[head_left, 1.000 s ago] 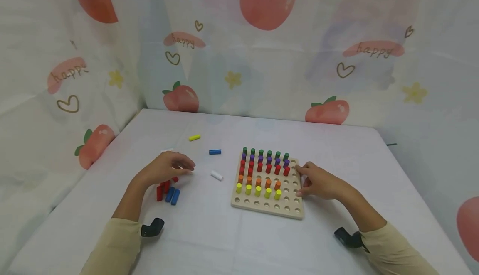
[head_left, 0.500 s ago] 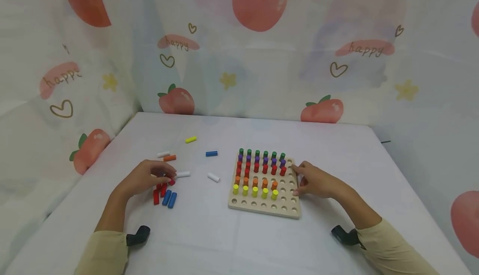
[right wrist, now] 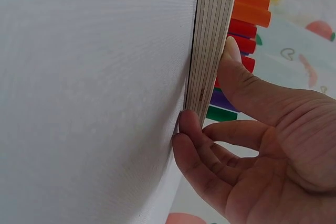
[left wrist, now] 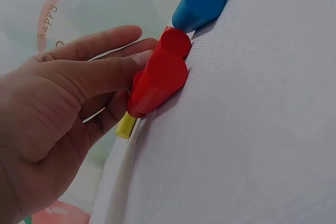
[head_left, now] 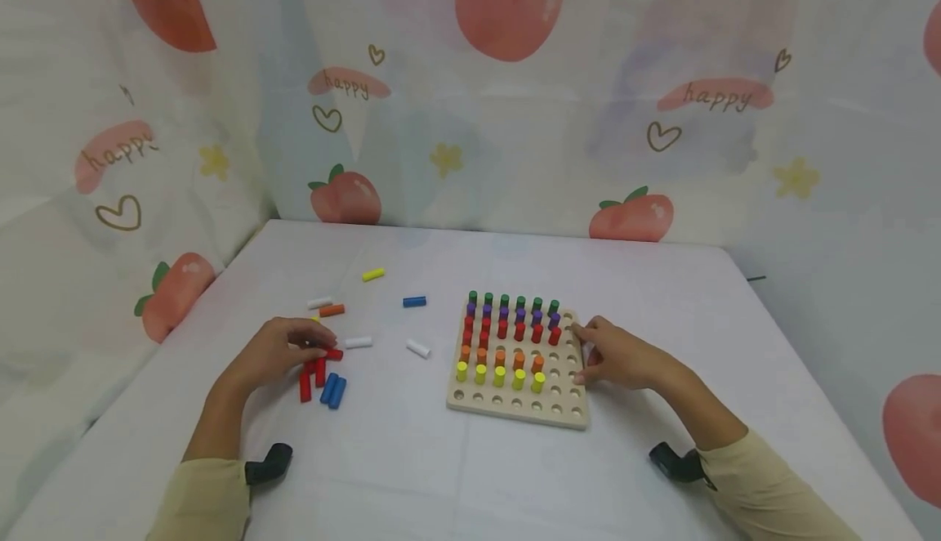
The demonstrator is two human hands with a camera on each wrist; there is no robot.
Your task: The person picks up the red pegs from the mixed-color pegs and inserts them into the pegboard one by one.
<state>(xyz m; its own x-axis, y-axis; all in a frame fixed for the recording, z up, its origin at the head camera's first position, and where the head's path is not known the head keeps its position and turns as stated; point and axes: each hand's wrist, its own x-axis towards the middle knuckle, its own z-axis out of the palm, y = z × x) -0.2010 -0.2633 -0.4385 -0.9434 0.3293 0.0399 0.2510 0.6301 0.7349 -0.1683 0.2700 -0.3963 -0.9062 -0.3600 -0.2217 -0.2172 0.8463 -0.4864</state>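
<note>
At the left of the head view, my left hand [head_left: 278, 353] has its thumb and fingertips around the end of a red peg [head_left: 334, 355]. More red pegs [left wrist: 165, 72] lie right by it and hide part of the grip in the left wrist view. Two blue pegs [head_left: 332, 391] lie close by. My right hand [head_left: 625, 355] grips the right edge of the wooden pegboard [head_left: 515, 412], thumb on top and fingers along the side. Rows of green, purple, red, orange and yellow pegs [head_left: 500, 377] stand upright in its holes.
Between hand and board lie white pegs [head_left: 418, 349] and a blue peg [head_left: 414, 301]. A yellow peg [head_left: 373, 274] is farther back. An orange peg [head_left: 332, 310] lies beyond my left hand, with a partly hidden yellow one beside it.
My left hand has moved left and down to the red pegs, uncovering the white and orange pegs behind it. The right hand stays on the board's edge.
</note>
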